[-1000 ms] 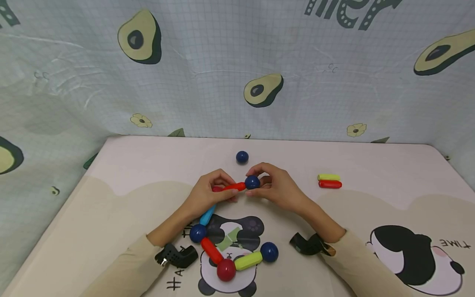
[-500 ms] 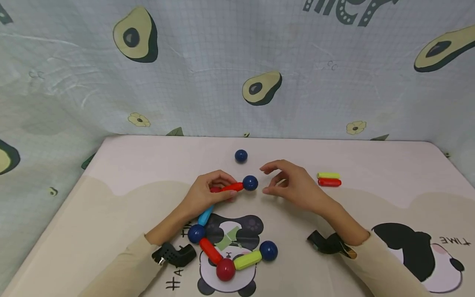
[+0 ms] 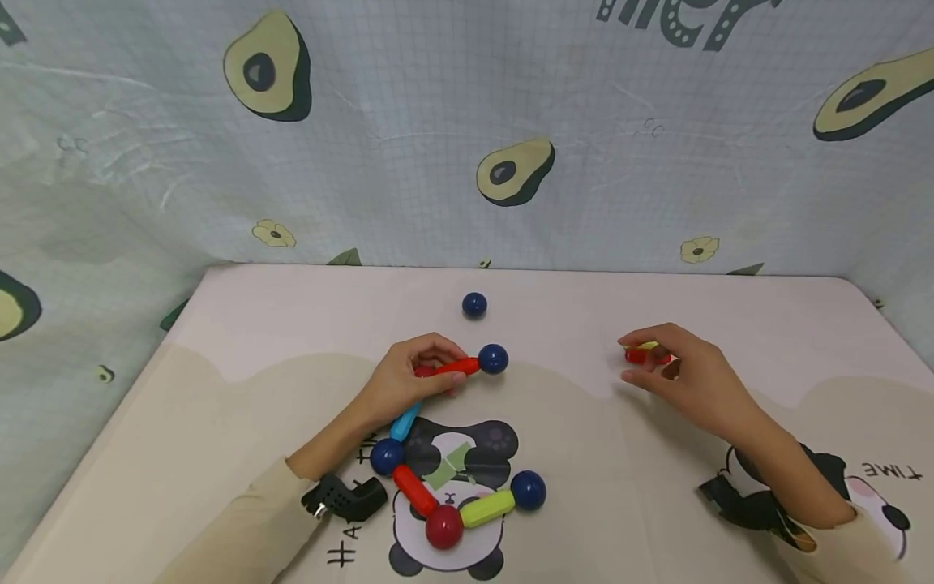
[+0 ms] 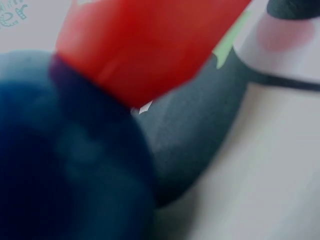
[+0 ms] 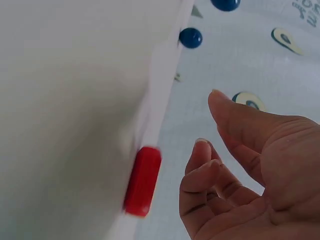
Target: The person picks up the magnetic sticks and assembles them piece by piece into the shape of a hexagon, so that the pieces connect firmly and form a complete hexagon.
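My left hand [image 3: 413, 373] grips the joint where a red ball [image 3: 424, 371] meets a red stick [image 3: 460, 367]; a blue ball [image 3: 493, 358] caps that stick's far end. From under the hand a light-blue stick [image 3: 404, 422] runs down to another blue ball [image 3: 387, 457]. The chain continues through a second red stick [image 3: 414, 491], a larger red ball [image 3: 443, 527], a yellow-green stick [image 3: 487, 508] and a blue ball [image 3: 529, 491]. My right hand [image 3: 682, 369], fingers loosely bent and apart, is over a loose red stick [image 5: 143, 181] and a mostly hidden yellow-green stick [image 3: 649, 346].
One loose blue ball [image 3: 474, 305] lies near the table's back edge. Behind the table [image 3: 292, 308] hangs an avocado-print cloth [image 3: 409, 97]. Blurred close up in the left wrist view are a blue ball [image 4: 75, 160] and a red stick [image 4: 140, 45].
My right hand has let go of the blue ball at the chain's end and moved right to the two loose sticks. My left hand keeps its grip in place.
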Tool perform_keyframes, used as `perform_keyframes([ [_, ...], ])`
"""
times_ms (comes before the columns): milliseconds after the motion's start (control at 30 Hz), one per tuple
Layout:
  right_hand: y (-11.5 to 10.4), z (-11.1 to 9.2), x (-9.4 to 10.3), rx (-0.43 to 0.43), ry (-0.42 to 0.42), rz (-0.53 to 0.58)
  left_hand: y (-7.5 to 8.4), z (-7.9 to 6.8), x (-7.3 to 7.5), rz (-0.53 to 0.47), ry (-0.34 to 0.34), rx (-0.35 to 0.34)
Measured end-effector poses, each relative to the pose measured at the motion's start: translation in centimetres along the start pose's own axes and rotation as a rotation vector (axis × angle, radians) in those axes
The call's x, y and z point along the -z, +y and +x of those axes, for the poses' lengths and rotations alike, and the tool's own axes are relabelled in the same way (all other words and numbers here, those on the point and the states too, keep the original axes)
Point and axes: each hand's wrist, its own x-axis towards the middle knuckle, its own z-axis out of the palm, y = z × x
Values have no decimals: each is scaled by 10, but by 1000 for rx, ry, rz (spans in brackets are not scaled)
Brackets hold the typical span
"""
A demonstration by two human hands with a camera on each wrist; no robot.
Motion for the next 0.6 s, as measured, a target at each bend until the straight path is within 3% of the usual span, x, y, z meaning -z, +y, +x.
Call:
perform_keyframes([
  [300,24,-17,8,-25,19,-123,1,0,0,26,7,6],
  [600,30,-20,7,-35,11,-103,2,1,-1,22,5,15],
])
